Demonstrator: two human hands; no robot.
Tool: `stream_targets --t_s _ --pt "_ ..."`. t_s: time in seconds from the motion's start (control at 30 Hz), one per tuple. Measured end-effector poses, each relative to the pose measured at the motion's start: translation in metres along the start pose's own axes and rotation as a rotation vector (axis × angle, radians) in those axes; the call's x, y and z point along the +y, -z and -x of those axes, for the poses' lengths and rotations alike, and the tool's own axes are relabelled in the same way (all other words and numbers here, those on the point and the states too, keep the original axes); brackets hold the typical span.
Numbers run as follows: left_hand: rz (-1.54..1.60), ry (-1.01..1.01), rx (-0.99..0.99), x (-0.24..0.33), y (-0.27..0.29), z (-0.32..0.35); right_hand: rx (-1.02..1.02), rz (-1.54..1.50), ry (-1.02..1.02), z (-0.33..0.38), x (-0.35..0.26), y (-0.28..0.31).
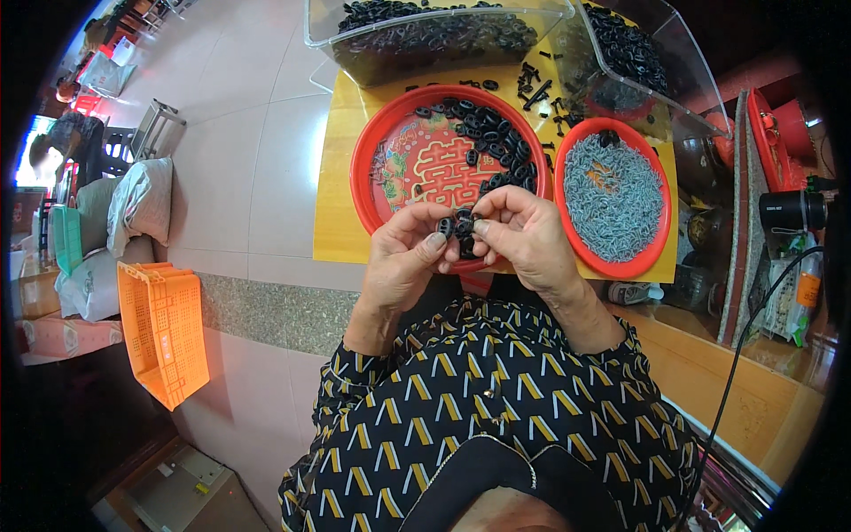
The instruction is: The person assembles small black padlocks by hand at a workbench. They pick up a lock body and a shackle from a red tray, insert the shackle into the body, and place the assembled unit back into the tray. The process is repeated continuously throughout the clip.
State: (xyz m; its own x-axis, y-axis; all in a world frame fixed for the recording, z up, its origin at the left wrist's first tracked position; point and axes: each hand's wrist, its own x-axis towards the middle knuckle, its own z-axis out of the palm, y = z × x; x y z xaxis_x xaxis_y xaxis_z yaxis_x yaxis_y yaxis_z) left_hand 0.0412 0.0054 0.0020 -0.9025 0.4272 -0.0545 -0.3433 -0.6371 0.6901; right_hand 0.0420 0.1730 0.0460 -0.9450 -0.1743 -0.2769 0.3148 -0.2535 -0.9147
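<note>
My left hand (406, 257) and my right hand (523, 235) meet over the near rim of a large round red tray (368, 168). Between their fingertips they pinch small black plastic ring parts (461, 226), and both hands touch them. On the far and right side of the tray lies a curved heap of the same black parts (496, 146). To the right stands a smaller red tray (658, 244) filled with small grey metal pieces (616, 195).
Both trays rest on a small yellow table (335, 226). Two clear plastic bins of black parts (434, 35) (625, 49) stand at its far edge, with loose black parts (536, 84) between them. An orange crate (164, 328) and stuffed sacks (137, 208) sit on the tiled floor at left.
</note>
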Motion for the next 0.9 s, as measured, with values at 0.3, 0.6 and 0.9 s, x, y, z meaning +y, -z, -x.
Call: stream_targets --t_s 0.3,0.6,0.9 --pt "-0.074 -0.030 0.036 0.0003 -0.0048 0.0007 0.005 0.169 0.082 0.0021 0.0026 -0.0056" --pt "-0.159 -0.050 0.063 -0.0012 -0.0061 0.0007 0.028 0.216 0.050 0.0039 0.0017 -0.0045" --pt "-0.295 -0.056 0.070 -0.0009 -0.0089 0.0030 -0.034 0.206 0.036 0.0050 -0.0053 -0.0063"
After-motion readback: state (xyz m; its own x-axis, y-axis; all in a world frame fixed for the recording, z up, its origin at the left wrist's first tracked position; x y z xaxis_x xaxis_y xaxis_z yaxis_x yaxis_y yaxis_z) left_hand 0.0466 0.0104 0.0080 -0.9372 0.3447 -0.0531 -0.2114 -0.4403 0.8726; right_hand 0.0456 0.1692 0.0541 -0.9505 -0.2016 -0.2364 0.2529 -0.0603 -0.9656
